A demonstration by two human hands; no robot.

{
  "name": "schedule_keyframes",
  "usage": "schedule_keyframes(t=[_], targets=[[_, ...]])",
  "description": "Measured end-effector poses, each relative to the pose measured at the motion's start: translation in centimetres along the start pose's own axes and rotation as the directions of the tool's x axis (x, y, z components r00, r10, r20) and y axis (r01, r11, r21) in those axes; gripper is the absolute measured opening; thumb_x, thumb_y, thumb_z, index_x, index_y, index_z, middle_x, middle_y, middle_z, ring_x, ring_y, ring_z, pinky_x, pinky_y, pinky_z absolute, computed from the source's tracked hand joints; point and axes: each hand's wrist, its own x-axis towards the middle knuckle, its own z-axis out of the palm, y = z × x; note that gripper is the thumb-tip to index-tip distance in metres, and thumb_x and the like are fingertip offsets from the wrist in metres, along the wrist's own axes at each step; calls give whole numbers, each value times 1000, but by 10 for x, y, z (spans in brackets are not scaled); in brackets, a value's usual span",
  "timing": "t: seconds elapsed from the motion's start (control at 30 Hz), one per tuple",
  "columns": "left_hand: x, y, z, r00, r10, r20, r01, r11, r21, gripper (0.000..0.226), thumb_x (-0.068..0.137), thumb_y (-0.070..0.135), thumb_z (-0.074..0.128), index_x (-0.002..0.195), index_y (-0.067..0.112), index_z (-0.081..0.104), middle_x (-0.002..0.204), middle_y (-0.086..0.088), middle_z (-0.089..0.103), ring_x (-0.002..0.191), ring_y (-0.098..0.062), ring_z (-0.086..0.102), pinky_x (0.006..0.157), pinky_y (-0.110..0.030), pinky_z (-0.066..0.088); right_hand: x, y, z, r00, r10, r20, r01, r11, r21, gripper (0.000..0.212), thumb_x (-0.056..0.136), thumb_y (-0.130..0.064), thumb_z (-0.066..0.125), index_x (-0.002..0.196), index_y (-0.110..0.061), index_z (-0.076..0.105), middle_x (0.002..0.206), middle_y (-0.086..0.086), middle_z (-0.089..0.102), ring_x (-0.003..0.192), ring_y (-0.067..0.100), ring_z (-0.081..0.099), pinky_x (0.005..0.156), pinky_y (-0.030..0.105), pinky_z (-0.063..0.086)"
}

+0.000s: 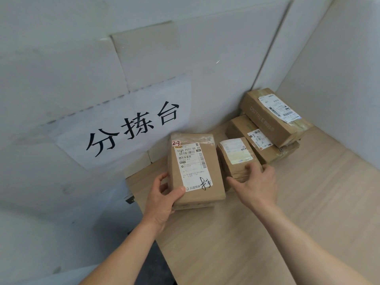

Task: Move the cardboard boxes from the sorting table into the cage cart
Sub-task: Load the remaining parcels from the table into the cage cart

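Well, on my feed the left hand (162, 200) has the labelled box (178, 173), a flat brown cardboard rectangle with softly dented corners. The thumb presses on its top face near the lower left corner and the fingers (162, 176) wrap round the left edge, so that hand is grasping it. Its white shipping label (194, 167) covers most of the top, with barcodes, a scrawl in black pen and a small red-inked tag. Clear tape shines across the far end. I cannot tell whether the box rests on the counter (267, 233) or is tipped just off it, as the hand hides its near corner.

Just beside it, the right hand (258, 184) clasps the small box (236, 159), fingers (253, 167) curled over its near end and thumb low on its left side. This one is squat and creased, its label pale and too blurred for me to read.

Behind, toward the corner, a long box (244, 130) lies flat with a white label and a green-printed strip. An upper box (265, 118) sits across it, taped in yellowish film, with faint lettering on its side that I can only half read. What lies under its right end is hard to make out.

The counter is pale wood-grain laminate, matte. Grey-white wall boards (339, 99) close it in, seamed and scuffed, and a paper sign (131, 124) with three big black characters is stuck to the left board
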Motion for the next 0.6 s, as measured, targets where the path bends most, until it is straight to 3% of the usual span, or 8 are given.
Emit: schedule_keyframes(t=[0.2,0.37,0.5,0.6], targets=[[-2,0,-1,1000,-9,8,9,1000,8,78,62,42,80,132,44,47,123,3,68,105,-21,68,72,-41,56,-20,2,13,1000,0,24,-1,999,49,92,63,-67,77,138,-32,35,152,18,28,135,40,39,110,50,39],[-6,-2,-1,998,-40,40,40,999,20,96,48,54,83,135,47,45,130,2,62,112,-25,66,78,-51,60,-24,8,17,998,-42,39,34,980,194,89,62,-63,79,137,-36,40,146,12,32,132,34,42,108,46,43],[-15,-3,1,999,-21,35,22,1000,-2,93,47,50,84,133,44,47,130,0,62,112,-26,65,69,-44,61,-37,14,15,999,-37,17,33,979,201,83,65,-55,81,136,-33,45,147,12,31,133,34,40,108,44,43],[-28,-3,1,999,16,29,-16,1000,-1,89,48,50,83,129,44,48,129,1,63,110,-25,66,70,-43,62,-49,20,8,999,-47,-8,48,977,210,79,67,-47,81,136,-34,45,147,13,29,133,36,39,108,43,42]])
